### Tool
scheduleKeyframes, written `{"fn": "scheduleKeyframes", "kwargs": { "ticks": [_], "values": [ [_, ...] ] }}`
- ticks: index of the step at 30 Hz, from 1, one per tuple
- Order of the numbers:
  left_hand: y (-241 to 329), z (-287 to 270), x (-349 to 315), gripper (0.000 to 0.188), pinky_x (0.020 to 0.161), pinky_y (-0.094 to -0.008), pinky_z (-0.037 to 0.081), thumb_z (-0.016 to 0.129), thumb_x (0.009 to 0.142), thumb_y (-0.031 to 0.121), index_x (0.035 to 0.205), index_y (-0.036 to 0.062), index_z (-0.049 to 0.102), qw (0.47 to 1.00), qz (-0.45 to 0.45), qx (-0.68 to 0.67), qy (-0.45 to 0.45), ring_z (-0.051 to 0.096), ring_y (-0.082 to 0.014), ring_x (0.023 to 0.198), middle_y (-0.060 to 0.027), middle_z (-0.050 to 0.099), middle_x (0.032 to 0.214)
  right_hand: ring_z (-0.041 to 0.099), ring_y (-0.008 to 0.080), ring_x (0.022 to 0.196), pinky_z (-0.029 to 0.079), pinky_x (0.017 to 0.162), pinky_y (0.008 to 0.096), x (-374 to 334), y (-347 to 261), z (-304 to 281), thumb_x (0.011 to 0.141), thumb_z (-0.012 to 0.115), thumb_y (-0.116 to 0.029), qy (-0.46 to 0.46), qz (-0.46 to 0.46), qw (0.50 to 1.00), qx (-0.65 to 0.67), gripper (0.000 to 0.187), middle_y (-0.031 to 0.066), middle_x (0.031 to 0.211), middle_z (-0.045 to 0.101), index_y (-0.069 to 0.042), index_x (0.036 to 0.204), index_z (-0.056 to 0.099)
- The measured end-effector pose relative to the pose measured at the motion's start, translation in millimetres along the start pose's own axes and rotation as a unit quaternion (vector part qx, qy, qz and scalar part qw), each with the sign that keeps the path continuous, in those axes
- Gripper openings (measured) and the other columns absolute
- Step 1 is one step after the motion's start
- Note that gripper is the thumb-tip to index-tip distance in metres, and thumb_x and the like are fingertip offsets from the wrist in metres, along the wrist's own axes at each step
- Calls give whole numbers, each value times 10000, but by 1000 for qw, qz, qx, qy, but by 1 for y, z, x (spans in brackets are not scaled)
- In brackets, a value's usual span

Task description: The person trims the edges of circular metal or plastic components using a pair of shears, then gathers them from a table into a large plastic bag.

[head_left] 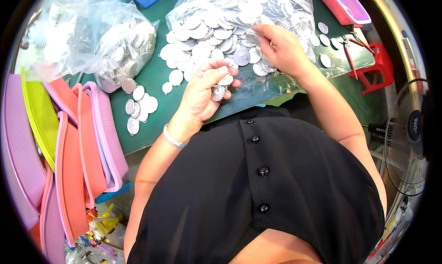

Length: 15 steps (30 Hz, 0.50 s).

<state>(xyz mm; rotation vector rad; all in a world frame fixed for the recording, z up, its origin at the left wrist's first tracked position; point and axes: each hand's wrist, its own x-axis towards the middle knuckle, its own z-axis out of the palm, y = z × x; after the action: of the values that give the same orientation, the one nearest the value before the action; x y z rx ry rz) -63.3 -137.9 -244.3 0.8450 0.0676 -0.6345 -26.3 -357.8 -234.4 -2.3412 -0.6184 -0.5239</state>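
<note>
Round silver metal pendants with small loops lie in a large pile [202,50], spilling from a clear plastic bag [299,11] on the green table. Several of these silver pendants [218,93] are stacked in my left hand [198,96], which is closed around them, thumb on top, at the pile's near edge. My right hand [283,50] reaches onto the pile's right side. Its thumb and index finger are apart, with the fingertips at the pendants; I see none clearly gripped. A smaller group of pendants [143,105] rests on the table to the left.
Another clear bag of pendants [133,43] stands at the far left. Stacked plastic baskets [73,172] line the table's left side. Loose pendants [325,60] and red-handled pliers [351,61] lie at right, near a red basket [338,8]. Beyond are a red stool [380,68] and a fan [405,140].
</note>
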Motion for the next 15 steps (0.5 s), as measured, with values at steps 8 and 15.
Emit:
{"fn": "scheduleKeyframes", "kwargs": {
  "ticks": [8, 15],
  "values": [
    [6, 21, 18, 247, 468, -228, 451, 605, 815, 161, 998, 33, 501, 997, -8, 66, 36, 602, -165, 659, -82, 607, 836, 498, 28, 635, 411, 577, 168, 21, -27, -18, 840, 506, -83, -190, 237, 883, 357, 253, -32, 717, 552, 7, 1073, 547],
    [3, 17, 23, 165, 447, -248, 455, 585, 821, 142, 934, 56, 502, 999, -22, 22, 45, 608, -186, 646, -87, 603, 825, 568, 167, 735, 455, 658, 272, -4, -6, -38, 791, 541, -33, -162, 93, 979, 84, 309, 71, 843, 607, -7, 1098, 516]
  ]
}}
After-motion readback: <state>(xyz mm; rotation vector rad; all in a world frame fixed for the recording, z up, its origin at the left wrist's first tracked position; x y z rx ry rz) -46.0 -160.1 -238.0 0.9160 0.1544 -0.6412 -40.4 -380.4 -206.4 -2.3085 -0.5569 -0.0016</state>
